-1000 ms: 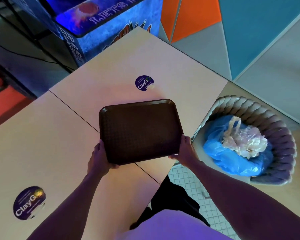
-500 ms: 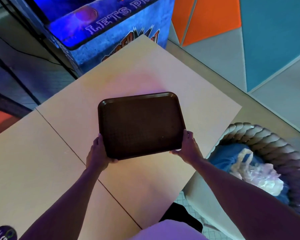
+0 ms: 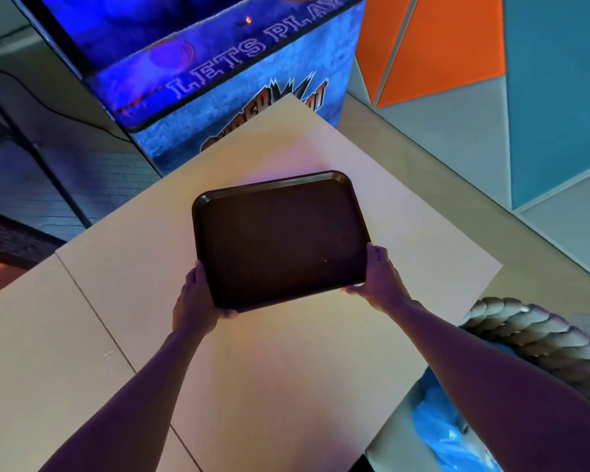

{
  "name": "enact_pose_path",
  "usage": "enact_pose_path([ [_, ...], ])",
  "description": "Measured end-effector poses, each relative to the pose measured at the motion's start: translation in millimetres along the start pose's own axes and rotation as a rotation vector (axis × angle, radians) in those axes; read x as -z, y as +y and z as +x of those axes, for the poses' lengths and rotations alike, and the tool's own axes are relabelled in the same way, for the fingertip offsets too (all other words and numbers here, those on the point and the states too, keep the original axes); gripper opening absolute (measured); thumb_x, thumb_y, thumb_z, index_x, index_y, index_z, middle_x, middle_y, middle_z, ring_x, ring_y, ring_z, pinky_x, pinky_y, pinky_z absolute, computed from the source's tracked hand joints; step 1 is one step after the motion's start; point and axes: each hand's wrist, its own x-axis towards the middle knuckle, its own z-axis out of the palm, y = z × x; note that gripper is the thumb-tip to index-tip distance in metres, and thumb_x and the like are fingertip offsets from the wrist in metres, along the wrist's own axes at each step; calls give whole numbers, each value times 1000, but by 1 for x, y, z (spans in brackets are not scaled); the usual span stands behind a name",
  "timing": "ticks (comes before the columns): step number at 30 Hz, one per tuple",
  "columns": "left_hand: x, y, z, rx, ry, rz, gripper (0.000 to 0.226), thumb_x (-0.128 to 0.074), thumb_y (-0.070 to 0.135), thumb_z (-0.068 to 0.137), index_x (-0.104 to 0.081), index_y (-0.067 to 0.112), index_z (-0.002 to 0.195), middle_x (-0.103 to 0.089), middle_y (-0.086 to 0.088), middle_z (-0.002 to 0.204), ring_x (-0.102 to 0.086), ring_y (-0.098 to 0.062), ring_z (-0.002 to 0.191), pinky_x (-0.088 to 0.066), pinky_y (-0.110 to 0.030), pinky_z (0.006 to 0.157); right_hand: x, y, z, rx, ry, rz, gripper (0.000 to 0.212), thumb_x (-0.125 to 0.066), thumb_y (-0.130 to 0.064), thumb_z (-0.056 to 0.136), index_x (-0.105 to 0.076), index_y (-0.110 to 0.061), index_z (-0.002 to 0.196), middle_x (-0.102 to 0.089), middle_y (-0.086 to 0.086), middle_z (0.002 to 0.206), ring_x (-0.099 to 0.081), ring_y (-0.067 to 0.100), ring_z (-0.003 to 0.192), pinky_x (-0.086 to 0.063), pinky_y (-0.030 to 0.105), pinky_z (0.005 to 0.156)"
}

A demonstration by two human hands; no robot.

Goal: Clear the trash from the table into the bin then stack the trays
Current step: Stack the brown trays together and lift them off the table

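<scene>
Holds a dark brown tray (image 3: 280, 240) over the middle of the pale counter (image 3: 286, 369), long sides running left to right. Rectangular, with rounded corners, a low raised rim and a finely textured floor. Grips the near left corner with the left hand (image 3: 195, 301), thumb along the side rim, fingertips showing under the near edge. Clasps the near right corner with the right hand (image 3: 380, 281) likewise. Cannot tell whether the tray touches the counter. At near right, a woven bin (image 3: 525, 332) with a blue liner (image 3: 447, 434). Past the counter's far edge, a blue-lit arcade cabinet (image 3: 235, 97) reading "LETS PLAY" in white outlined letters, with partly hidden orange lettering below
</scene>
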Motion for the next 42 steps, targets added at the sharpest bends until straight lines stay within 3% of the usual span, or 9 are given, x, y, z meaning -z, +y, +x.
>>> enact_pose_path([
  [16, -4, 52, 91, 55, 122, -37, 138, -103, 46, 42, -23, 16, 151, -52, -13, 140, -63, -36, 118, -62, -50, 82, 51, -12, 172, 74, -87, -126, 125, -95, -50, 56, -26, -9, 152, -39, 11, 147, -50, 32, 128, -47, 42, 102],
  [23, -16, 67, 109, 123, 161, -54, 138, -102, 47, 43, -22, 13, 150, -50, -14, 138, -62, -38, 117, -60, -51, 86, 68, -24, 231, 129, -127, -177, 112, -98, -48, 45, -41, -14, 135, -48, 10, 136, -54, 33, 119, -52, 43, 92],
  [28, -20, 78, 122, 177, 160, -69, 142, -101, 51, 41, -21, 11, 151, -49, -15, 137, -62, -39, 117, -59, -51, 88, 77, -33, 261, 148, -152, -175, 118, -100, -40, 45, -39, -14, 142, -45, 9, 144, -52, 33, 126, -49, 43, 99],
  [33, -24, 91, 131, 203, 179, -70, 143, -99, 59, 41, -21, 10, 150, -49, -15, 135, -64, -38, 114, -61, -50, 87, 85, -41, 289, 146, -162, -199, 107, -101, -36, 40, -45, -20, 130, -51, 9, 136, -59, 34, 116, -52, 41, 92],
  [42, -26, 111, 140, 227, 191, -112, 143, -97, 60, 49, -17, 2, 153, -45, -17, 139, -62, -39, 119, -59, -49, 90, 86, -49, 320, 125, -116, -105, 110, -99, -26, 41, -43, -32, 135, -50, 12, 117, -62, 35, 100, -55, 41, 85],
])
